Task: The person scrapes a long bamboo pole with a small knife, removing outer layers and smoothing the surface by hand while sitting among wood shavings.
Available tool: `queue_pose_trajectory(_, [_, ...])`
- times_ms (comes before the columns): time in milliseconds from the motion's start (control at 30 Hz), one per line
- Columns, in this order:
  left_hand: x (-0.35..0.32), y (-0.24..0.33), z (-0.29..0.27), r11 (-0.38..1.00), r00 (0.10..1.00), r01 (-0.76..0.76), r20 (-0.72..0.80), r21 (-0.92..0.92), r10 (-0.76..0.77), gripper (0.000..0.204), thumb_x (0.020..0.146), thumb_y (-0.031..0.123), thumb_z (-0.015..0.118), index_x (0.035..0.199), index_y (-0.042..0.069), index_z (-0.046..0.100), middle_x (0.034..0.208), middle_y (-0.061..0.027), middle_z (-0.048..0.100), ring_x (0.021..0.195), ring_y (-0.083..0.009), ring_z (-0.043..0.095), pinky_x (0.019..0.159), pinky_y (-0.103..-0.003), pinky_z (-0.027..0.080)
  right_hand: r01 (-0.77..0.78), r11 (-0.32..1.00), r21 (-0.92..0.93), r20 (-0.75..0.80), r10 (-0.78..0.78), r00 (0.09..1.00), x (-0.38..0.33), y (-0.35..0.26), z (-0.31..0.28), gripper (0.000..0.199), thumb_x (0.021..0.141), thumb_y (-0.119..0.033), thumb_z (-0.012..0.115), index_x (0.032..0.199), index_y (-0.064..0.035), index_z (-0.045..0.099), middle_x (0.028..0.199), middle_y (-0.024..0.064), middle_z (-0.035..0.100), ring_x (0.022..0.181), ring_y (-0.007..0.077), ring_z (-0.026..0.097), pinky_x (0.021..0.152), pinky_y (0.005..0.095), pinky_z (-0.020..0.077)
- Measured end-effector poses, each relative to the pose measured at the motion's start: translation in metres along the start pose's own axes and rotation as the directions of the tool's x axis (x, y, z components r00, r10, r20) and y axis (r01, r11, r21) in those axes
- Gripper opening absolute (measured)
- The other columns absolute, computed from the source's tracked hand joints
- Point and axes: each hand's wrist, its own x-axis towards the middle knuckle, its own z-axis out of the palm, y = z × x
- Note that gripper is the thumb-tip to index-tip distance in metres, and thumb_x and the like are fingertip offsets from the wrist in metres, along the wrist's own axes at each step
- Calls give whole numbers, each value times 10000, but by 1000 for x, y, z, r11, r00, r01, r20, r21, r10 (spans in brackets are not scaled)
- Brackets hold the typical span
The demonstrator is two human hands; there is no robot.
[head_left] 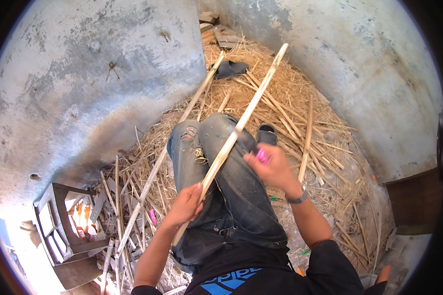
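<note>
A long pale wooden stick [253, 101] slants across my lap, its far end beyond my knees. My left hand [184, 204] is closed round its lower part, close to the near end. In my right hand [272, 169] is a pink-handled knife [262, 156]. Its dark blade is smeared by motion and lies at the stick, just above my right thigh; whether it touches the wood I cannot tell. Pale curled shavings [200, 155] cling to my jeans [246, 201] between the knees.
Loose sticks [307, 137] lie in a heap on the right, over straw-like shavings [266, 64]. Another long stick [155, 177] slants past my left leg. Dark slippers [230, 69] lie ahead. Worn walls [113, 54] close in on both sides. A broken frame [61, 221] stands at left.
</note>
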Motion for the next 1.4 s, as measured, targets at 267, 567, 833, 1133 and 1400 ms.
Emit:
queue_pose_trajectory(267, [-42, -37, -29, 879, 940, 277, 299, -388, -164, 499, 1135, 493, 376, 870, 82, 472, 462, 13, 358, 339, -96, 325, 335, -248, 263, 105, 974, -200, -335, -168, 927, 69, 62, -21, 498, 1094, -368, 523, 822, 26, 663, 617, 168, 569, 552, 284, 537, 546, 431, 405])
queue_pose_trajectory(567, [-48, -29, -21, 869, 944, 279, 282, -408, -170, 504, 1133, 501, 373, 872, 81, 466, 457, 15, 345, 332, -95, 299, 326, -247, 239, 75, 949, -306, -442, -212, 872, 140, 81, -29, 491, 1100, -355, 485, 836, 19, 662, 647, 256, 585, 584, 445, 582, 552, 502, 423])
queue_pose_trajectory(833, [-30, -16, -1, 903, 963, 226, 222, -366, -151, 527, 1117, 538, 395, 860, 83, 457, 453, 15, 314, 319, -100, 275, 324, -263, 208, 92, 969, -228, -254, -151, 955, 74, 65, 14, 434, 1099, -319, 496, 936, 28, 698, 669, 279, 576, 598, 463, 585, 550, 498, 434])
queue_pose_trajectory(1133, [3, -6, 17, 899, 968, 187, 229, -397, -101, 522, 1133, 530, 334, 872, 90, 440, 453, 15, 307, 326, -106, 281, 326, -270, 222, 160, 977, -142, -56, -169, 984, 23, 36, 40, 483, 1096, -318, 516, 792, 32, 649, 685, 285, 594, 641, 490, 599, 559, 516, 454])
queue_pose_trajectory(1400, [13, -5, 12, 846, 946, 235, 312, -478, -86, 498, 1135, 505, 354, 879, 88, 446, 456, 22, 311, 315, -93, 282, 302, -265, 212, 79, 997, -24, 199, -73, 977, 14, 24, 27, 484, 1095, -344, 527, 823, 29, 672, 627, 248, 570, 527, 382, 547, 556, 466, 434])
